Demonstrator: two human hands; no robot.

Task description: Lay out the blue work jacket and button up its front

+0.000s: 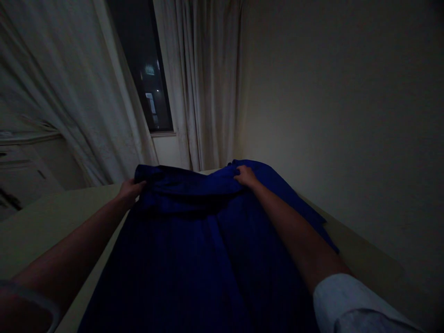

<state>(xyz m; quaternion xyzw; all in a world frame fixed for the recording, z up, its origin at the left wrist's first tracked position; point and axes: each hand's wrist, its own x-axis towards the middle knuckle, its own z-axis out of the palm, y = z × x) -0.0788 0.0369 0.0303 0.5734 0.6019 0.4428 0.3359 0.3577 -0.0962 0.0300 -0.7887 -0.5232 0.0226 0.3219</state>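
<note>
A dark blue garment (180, 259), perhaps a shirt or jacket, lies spread over a pale surface with its near end running out of the bottom of the view. At its far left corner, my left hand (131, 190) is closed on the edge of the cloth. My right hand (245, 176) pinches the fabric near the far edge, right of the middle. Between the two hands the far part of the cloth is lifted in a loose fold, with a dark shadow under it. More blue cloth, possibly a sleeve, extends right behind my right forearm.
The pale surface (69, 212), a bed or table, reaches out on both sides of the garment. Long curtains (211, 83) hang beyond it around a dark window (149, 74). A plain wall (340, 101) borders the right side. A pale cabinet (27, 171) stands at far left. The light is dim.
</note>
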